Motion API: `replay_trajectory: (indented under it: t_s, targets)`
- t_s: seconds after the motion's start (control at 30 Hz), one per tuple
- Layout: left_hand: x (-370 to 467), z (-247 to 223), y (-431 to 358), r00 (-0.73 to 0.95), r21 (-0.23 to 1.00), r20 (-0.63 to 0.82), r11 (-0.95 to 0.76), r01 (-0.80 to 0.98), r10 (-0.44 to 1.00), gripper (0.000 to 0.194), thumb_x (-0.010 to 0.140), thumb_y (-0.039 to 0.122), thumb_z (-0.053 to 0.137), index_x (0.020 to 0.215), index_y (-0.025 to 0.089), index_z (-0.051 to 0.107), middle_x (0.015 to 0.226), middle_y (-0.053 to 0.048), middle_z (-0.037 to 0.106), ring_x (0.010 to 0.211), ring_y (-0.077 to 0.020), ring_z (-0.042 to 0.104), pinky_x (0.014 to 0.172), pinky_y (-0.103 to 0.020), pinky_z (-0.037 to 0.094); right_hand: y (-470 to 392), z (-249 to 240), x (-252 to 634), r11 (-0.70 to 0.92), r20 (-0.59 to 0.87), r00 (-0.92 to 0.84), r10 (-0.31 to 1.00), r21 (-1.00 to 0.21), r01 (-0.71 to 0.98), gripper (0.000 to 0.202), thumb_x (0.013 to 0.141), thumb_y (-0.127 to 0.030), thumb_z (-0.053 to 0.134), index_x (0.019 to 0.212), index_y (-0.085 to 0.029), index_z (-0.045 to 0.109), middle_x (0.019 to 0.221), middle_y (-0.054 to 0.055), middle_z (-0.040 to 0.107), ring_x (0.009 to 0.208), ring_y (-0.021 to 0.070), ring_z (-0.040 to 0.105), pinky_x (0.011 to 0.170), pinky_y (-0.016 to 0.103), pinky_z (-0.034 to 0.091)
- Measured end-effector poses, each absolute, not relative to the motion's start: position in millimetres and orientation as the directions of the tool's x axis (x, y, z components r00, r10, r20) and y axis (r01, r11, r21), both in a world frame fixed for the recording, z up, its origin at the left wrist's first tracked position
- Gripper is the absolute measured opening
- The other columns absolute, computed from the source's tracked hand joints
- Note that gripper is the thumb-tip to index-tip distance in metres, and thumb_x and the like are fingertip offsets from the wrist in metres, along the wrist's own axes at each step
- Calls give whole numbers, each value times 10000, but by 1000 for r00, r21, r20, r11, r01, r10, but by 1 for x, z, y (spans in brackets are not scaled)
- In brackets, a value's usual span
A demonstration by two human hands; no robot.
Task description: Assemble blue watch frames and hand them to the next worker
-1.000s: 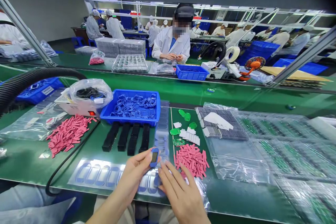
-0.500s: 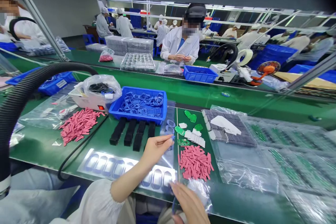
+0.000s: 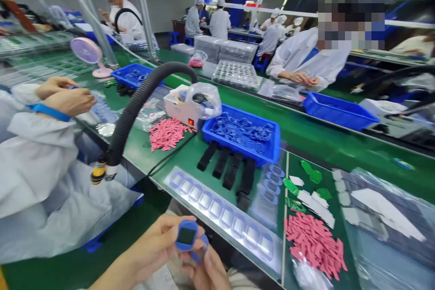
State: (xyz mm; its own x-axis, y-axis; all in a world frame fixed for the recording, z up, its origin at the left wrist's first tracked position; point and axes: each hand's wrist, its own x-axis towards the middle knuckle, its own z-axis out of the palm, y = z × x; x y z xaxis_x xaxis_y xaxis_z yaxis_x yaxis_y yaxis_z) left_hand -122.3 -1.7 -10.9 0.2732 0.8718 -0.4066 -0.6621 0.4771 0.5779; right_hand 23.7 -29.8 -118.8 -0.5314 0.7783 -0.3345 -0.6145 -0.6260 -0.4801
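Observation:
Low at the table's front edge, my left hand (image 3: 159, 242) is closed on a small blue oval casing (image 3: 186, 234) with a dark square in its middle. Beside it my right hand (image 3: 210, 269) has its fingers bent around a second blue piece (image 3: 199, 253), just under the casing; its exact shape is partly hidden by the fingers. The two hands almost touch. Nearest them on the table lies a clear sheet (image 3: 217, 206) bearing a row of oval shapes. Another clear strip with blue oval rings (image 3: 272, 183) lies behind it.
A blue bin (image 3: 277, 145) holds many blue frames, with black foam strips (image 3: 234, 170) before it. Pink strips (image 3: 314, 242) lie in a heap at right, near white pieces (image 3: 316, 206) and green pieces (image 3: 311, 172). A black hose (image 3: 125, 122) arches at left near a co-worker's hands (image 3: 68, 97).
My view has swung left. My left hand has come back from the strip of blue rings to the table edge, and both hands are now together around blue pieces.

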Motion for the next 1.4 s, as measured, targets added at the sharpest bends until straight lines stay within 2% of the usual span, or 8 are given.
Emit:
replay_trajectory:
  t_s: [0.23, 0.4, 0.57, 0.7, 0.93, 1.13, 1.27, 1.4]
  targets:
    - [-210, -34, -81, -129, 472, -668, 282, -835, 733, 276, 536, 258, 866, 785, 179, 779, 791, -66, 790, 656, -188, 737, 718, -278, 604, 25, -137, -148, -816, -227, -805, 549, -354, -457, 430, 725, -446, 740, 1055, -183, 658, 1092, 85, 690, 957, 179, 660, 789, 287, 488]
    - [-264, -55, -118, -268, 454, -697, 120, -883, 665, 179, 665, 80, 777, 818, 170, 763, 828, -76, 791, 713, -223, 750, 727, -306, 621, 26, -138, -219, -887, -167, -895, 414, -296, -355, 318, 819, -435, 647, 1059, -227, 626, 1162, 48, 663, 985, 177, 649, 827, 335, 491]
    - [-308, -74, -121, -401, 510, -729, 51, -859, 554, 400, 846, -36, 469, 1185, 124, 606, 838, -106, 787, 727, -222, 753, 679, -306, 635, 15, -144, -232, -916, -181, -920, 347, -274, -292, 267, 859, -407, 603, 1054, -225, 623, 1125, 35, 681, 992, 185, 648, 848, 362, 495]
    - [-324, -90, -81, -406, 504, -708, 11, -863, 577, 481, 914, 8, 347, 1388, 80, 386, 834, -124, 781, 757, -203, 752, 693, -266, 623, 10, -164, -222, -913, -237, -900, 367, -278, -299, 297, 867, -383, 603, 1090, -186, 615, 1142, 56, 665, 987, 187, 642, 845, 369, 502]
    - [-305, -106, -33, -236, 431, -702, 137, -892, 672, 457, 885, 40, 481, 1339, -5, 448, 883, -180, 769, 829, -232, 743, 866, -327, 569, 23, -190, -204, -849, -330, -790, 517, -315, -424, 323, 907, -382, 547, 1131, -152, 581, 1152, 69, 626, 994, 184, 621, 885, 408, 494]
    - [-318, -87, -84, -221, 453, -716, 199, -869, 663, 581, 878, 55, 504, 1434, 93, 339, 915, -128, 779, 871, -219, 736, 885, -288, 555, 24, -156, -225, -877, -268, -846, 460, -288, -385, 307, 915, -407, 523, 1111, -180, 589, 1108, 57, 669, 959, 180, 653, 793, 344, 516]
    - [-347, -78, -104, -370, 564, -704, 161, -810, 606, 543, 963, 97, 315, 1485, 162, 183, 896, -18, 786, 847, -180, 731, 811, -230, 565, 15, -140, -234, -907, -220, -896, 386, -269, -325, 294, 905, -421, 536, 1076, -193, 604, 1080, 50, 687, 927, 174, 671, 804, 343, 510]
    - [-360, -71, -82, -384, 576, -706, 168, -800, 595, 560, 918, 60, 395, 1454, 197, 304, 943, -20, 784, 867, -203, 734, 765, -224, 592, 0, -151, -223, -903, -242, -884, 401, -267, -336, 333, 862, -448, 596, 1080, -197, 609, 1082, 45, 688, 907, 152, 676, 759, 281, 497]
